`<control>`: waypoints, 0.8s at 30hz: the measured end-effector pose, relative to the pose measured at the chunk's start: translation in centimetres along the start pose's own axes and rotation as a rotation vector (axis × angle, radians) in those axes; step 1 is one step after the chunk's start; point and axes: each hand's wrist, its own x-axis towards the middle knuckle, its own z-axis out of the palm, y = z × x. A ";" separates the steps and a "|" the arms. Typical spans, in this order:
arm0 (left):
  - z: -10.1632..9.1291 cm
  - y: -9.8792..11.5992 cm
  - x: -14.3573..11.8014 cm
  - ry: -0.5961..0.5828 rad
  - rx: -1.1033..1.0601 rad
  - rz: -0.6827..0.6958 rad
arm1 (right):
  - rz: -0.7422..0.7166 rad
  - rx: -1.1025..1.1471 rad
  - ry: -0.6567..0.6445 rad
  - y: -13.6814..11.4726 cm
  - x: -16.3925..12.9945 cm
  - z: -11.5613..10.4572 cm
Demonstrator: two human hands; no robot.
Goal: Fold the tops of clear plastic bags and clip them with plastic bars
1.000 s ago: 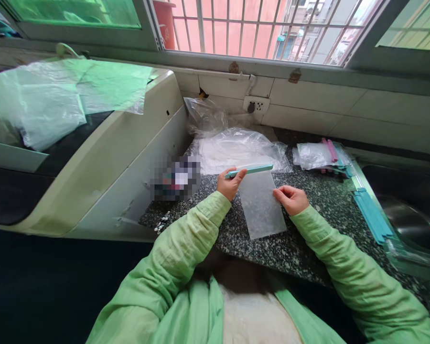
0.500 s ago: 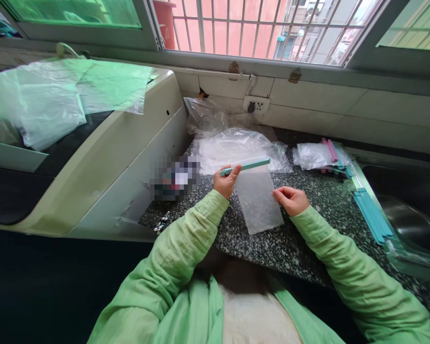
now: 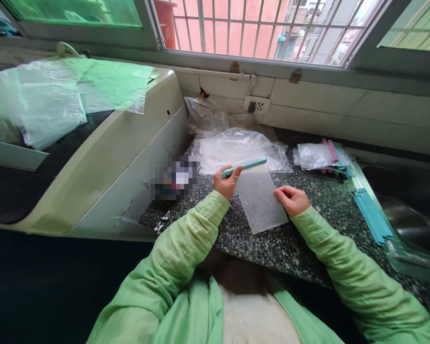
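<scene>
On the far left a sheet of clear film (image 3: 53, 98) lies over the top of a white machine (image 3: 129, 157). A pixelated patch sits at the foot of this machine; nothing there can be read.

My left hand (image 3: 225, 182) is clenched on the left end of a teal clip (image 3: 244, 166). The clip runs up and to the right, along the top edge of a frosted bag (image 3: 261, 198). Whether the clip already grips the bag edge or only lies against it, I cannot tell. The bag lies flat on the granite counter (image 3: 272, 248), mouth away from me, between my two hands.

My right hand (image 3: 292, 199) is curled, fingertips pressing on the right edge of the bag. It pins the bag to the counter and grasps nothing.

Step in hand, as I judge it: fitting the clip along the bag mouth. The next move calls for the bag held flat, the mouth kept straight, and the clip drawn evenly across its full width.

Behind the bag lies a heap of clear bags (image 3: 236, 145). Right of it are finished bags with pink and teal clips (image 3: 324, 155), then loose teal clips (image 3: 372, 215) beside a steel sink (image 3: 412, 229).

No brand, label or readable writing shows on the things.
</scene>
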 end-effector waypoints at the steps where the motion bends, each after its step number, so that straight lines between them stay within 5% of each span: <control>1: 0.0 0.0 0.0 -0.001 -0.002 0.005 | -0.002 -0.005 -0.002 0.1 0.0 0.0; 13: 0.1 0.4 0.5 0.076 -0.056 -0.067 | 0.036 0.061 -0.053 0.4 -0.2 0.4; 24: -0.1 0.6 0.7 0.122 -0.023 -0.015 | 0.047 0.057 0.029 -0.5 -0.6 0.4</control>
